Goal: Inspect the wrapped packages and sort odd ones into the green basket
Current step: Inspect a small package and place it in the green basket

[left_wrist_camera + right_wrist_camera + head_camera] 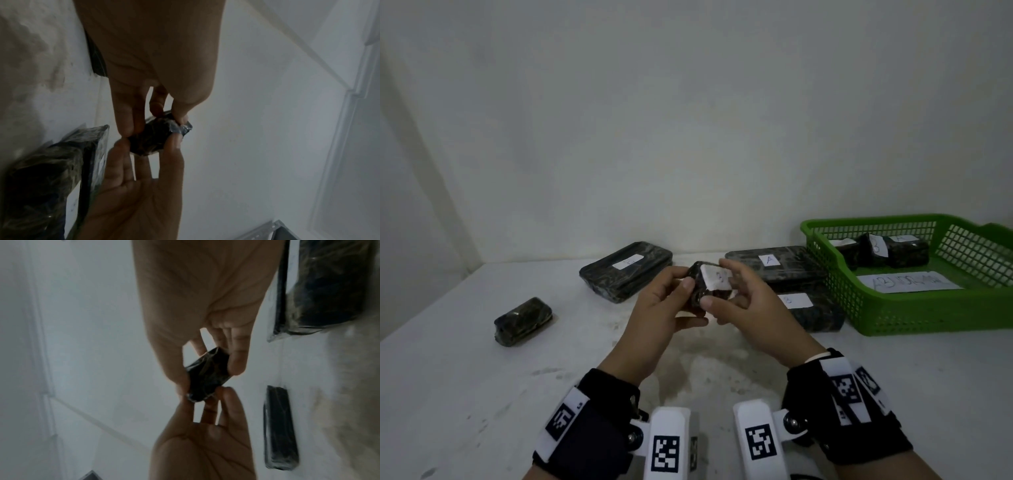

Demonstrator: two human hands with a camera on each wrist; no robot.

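The white table runs to the wall, with bare surface left of and nearer than the fingers. The green basket stands right of the fingers at the table's far right, holding wrapped packs and a paper sheet. A large flat package lies beyond the left fingers; another marked A lies just beyond the right fingers, with a third labelled package under the right hand's far side. A small package lies well left of the fingers.

Both hands hold the held package above the table: the left hand pinches its left end, the right hand its right end, thumbs on the near face. Only the head view shows its white label; the wrist views show only the dark wrapped underside and fingertips curled round its ends.
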